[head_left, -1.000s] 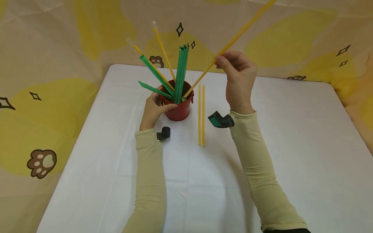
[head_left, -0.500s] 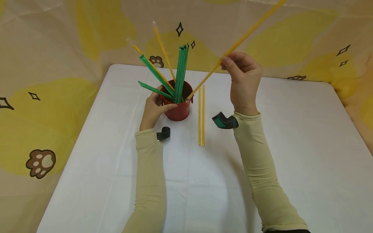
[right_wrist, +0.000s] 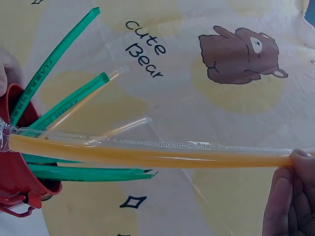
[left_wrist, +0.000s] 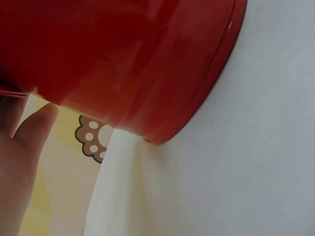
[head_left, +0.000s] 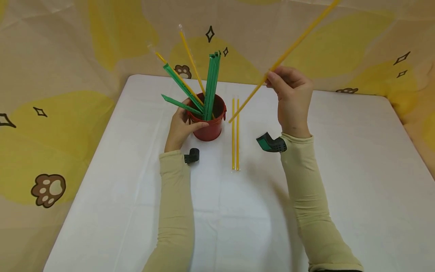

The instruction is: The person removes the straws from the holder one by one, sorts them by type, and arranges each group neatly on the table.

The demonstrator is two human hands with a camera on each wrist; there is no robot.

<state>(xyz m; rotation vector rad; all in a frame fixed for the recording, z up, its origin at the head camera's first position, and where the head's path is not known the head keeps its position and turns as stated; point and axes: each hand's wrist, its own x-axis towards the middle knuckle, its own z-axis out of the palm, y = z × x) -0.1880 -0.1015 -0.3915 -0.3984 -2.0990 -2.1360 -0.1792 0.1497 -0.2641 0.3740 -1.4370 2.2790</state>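
A small red bucket (head_left: 208, 133) stands on the table, with my left hand (head_left: 179, 129) gripping its left side, thumb along the front of the rim. Inside it lean several green-wrapped straws (head_left: 211, 88) and two yellow straws (head_left: 192, 60) in clear wrappers. My right hand (head_left: 294, 99) pinches another wrapped yellow straw (right_wrist: 147, 156) between thumb and fingers. That straw slants up to the right, its lower end beside the bucket's right rim in the head view; its top runs out of frame. The left wrist view shows mostly the bucket's red wall (left_wrist: 123, 59).
Two yellow straws (head_left: 233, 143) lie side by side on the white table (head_left: 217, 226), right of the bucket. A patterned yellow cloth (head_left: 340, 49) hangs behind the table. Each wrist carries a small black camera (head_left: 272, 143).
My right hand has moved right and slightly down, drawing the yellow straw's lower end out of the bucket and past its rim. The left hand and bucket stay in place.
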